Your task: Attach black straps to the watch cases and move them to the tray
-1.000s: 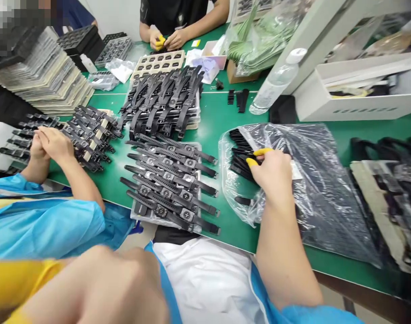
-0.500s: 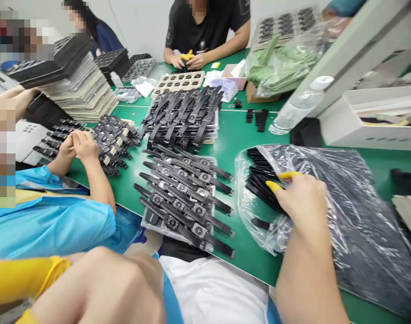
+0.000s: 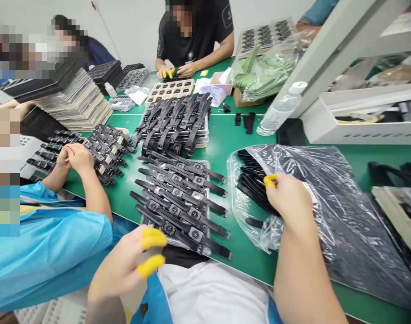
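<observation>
My right hand (image 3: 289, 198) is over the mouth of a clear plastic bag (image 3: 333, 202). Its thumb and a finger in a yellow finger cot are pinched together beside black watch straps (image 3: 254, 180); whatever is between them is hidden. My left hand (image 3: 131, 261), blurred, hovers at the near edge of a tray of watches (image 3: 176, 209). Yellow cots cover its thumb and forefinger, which are apart; the grey patch between them is too smeared to identify. The watches lie in rows, backs up, with their black straps stretched out.
Behind the tray, more strapped watches (image 3: 174, 121) are piled up. A water bottle (image 3: 281, 108) and a white box (image 3: 363, 114) stand at the right. A co-worker's hands (image 3: 75, 157) are close by on the left; another person (image 3: 195, 40) works across the green table (image 3: 222, 135).
My left hand has come up from the lower left toward the tray, its fingertips now showing. The right thumb and finger have closed together at the bag. The view has shifted slightly.
</observation>
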Tool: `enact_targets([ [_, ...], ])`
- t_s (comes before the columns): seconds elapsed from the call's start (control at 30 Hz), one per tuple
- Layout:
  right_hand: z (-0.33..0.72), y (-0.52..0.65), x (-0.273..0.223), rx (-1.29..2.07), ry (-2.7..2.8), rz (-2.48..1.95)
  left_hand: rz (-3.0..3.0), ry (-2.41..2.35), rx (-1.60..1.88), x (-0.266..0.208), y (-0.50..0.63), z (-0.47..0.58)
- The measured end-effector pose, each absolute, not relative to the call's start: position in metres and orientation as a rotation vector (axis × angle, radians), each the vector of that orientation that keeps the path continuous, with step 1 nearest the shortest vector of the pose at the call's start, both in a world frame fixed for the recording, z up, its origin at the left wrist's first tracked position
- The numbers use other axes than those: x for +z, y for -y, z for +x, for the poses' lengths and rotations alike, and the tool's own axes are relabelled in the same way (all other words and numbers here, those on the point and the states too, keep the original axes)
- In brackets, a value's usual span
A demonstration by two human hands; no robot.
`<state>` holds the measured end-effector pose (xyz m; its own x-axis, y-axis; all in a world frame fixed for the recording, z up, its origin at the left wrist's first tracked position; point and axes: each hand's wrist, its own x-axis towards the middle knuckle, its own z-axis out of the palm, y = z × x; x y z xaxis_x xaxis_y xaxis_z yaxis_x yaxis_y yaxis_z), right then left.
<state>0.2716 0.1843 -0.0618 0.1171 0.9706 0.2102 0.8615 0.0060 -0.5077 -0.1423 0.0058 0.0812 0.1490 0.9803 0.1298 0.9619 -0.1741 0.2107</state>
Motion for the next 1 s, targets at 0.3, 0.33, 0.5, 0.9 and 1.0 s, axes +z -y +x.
enact_targets([
  [0.3, 0.23, -0.178, -0.035, 0.173, 1.57, -1.441, 2.452, -2.039, -0.382, 0.004, 0.033, -0.136],
  [0.33, 0.225, -0.176, -0.033, 0.178, 1.552, -1.425, 2.461, -2.063, -0.438, 0.005, 0.03, -0.134],
  [0.5, 0.209, -0.17, -0.032, 0.355, 1.467, -1.326, 2.437, -2.123, -0.634, 0.014, 0.017, -0.122],
  [0.9, 0.187, -0.165, -0.019, 1.046, 1.077, -0.853, 2.837, -1.651, 0.293, -0.02, -0.003, -0.19],
  [1.0, 0.185, -0.165, -0.017, 1.211, 1.013, -0.765, 2.714, -1.6, 0.597, -0.011, -0.006, -0.196],
])
